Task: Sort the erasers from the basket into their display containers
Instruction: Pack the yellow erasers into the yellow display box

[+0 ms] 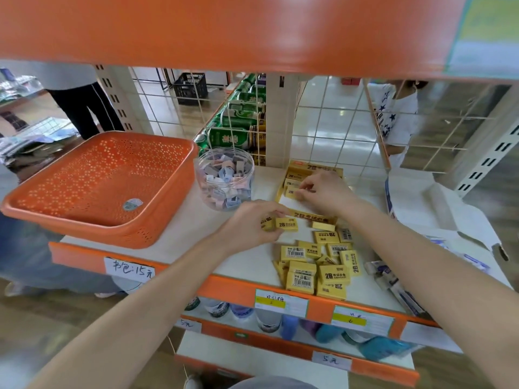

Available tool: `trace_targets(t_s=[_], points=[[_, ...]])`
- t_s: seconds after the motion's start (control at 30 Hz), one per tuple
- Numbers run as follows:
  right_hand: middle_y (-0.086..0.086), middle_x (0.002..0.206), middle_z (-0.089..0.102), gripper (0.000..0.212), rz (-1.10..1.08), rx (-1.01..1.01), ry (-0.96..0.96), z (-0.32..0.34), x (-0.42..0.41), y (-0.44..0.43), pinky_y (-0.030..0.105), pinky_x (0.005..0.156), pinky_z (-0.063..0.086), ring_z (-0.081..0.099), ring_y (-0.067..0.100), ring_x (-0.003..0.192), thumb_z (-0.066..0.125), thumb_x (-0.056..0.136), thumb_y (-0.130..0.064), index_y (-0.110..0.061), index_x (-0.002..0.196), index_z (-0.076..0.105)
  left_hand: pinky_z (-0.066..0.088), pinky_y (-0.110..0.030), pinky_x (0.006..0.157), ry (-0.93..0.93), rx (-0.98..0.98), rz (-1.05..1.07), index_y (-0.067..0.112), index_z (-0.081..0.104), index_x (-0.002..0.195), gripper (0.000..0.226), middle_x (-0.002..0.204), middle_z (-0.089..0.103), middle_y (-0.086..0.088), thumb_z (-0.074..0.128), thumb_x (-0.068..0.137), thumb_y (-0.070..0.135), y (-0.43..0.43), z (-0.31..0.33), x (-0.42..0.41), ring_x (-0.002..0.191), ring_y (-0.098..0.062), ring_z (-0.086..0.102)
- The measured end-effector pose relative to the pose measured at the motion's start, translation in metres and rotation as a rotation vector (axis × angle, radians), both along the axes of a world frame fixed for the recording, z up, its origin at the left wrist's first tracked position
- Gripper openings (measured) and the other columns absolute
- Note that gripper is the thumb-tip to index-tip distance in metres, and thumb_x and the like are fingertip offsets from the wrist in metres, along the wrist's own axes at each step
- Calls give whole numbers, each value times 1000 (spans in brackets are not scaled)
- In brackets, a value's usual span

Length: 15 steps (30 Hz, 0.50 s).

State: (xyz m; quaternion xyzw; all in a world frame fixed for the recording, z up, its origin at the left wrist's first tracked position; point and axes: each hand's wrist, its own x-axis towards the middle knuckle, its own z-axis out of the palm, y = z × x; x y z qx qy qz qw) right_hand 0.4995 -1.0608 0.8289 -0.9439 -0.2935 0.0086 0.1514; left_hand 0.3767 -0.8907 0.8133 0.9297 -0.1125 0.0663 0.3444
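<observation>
An eraser (287, 223) is pinched crosswise by the left hand (250, 223), just beside the display box (311, 217). Another is pinched inside it by the right hand (323, 190).

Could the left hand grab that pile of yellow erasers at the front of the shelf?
Probably yes. The pile lies open on the shelf, right beside the left hand, with nothing between them. But that hand already pinches some erasers, so it is rather full.

Yellow 2B eraser pile (317, 266) before display box (312, 217)
</observation>
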Motion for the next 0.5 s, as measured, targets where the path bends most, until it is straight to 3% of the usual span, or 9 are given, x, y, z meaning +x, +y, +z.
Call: trace_targets(t_s=[0.1,0.23,0.33,0.43,0.5], points=[[1,106,64,29,55,78,31,14,-7,-3,25,77,38,51,11,88,50,95,-35,-17,108,68,41,-4,84,-30,-79,92,19,67,112,32,101,66,12,72,81,14,0,9,2,95,-1,61],[-3,110,61,31,219,176,49,27,-25,-9,20,73,40,52,5,83,51,94,-36,-19,116,65,49,-21,89,-62,-137,197,18,65,118,37,106,68,3,73,81,14,-4,19,13,92,-5,61],[-3,111,57,40,268,177,45,24,-33,-19,19,76,42,54,6,87,62,87,-36,-19,123,61,48,-16,87,-56,-160,201,16,63,118,38,105,63,9,72,82,13,-13,18,21,93,-3,60],[1,114,58,40,215,114,-2,18,-30,-32,14,73,34,51,9,92,65,87,-25,-16,125,59,46,-6,85,-80,-195,169,16,65,113,33,98,62,13,72,81,11,-26,14,27,93,-1,59],[1,115,57,37,144,85,16,15,-25,-39,14,74,32,48,8,93,65,86,-22,-16,123,60,48,-18,90,-110,-161,163,15,66,112,29,101,66,10,70,83,13,-32,12,32,96,-5,61]])
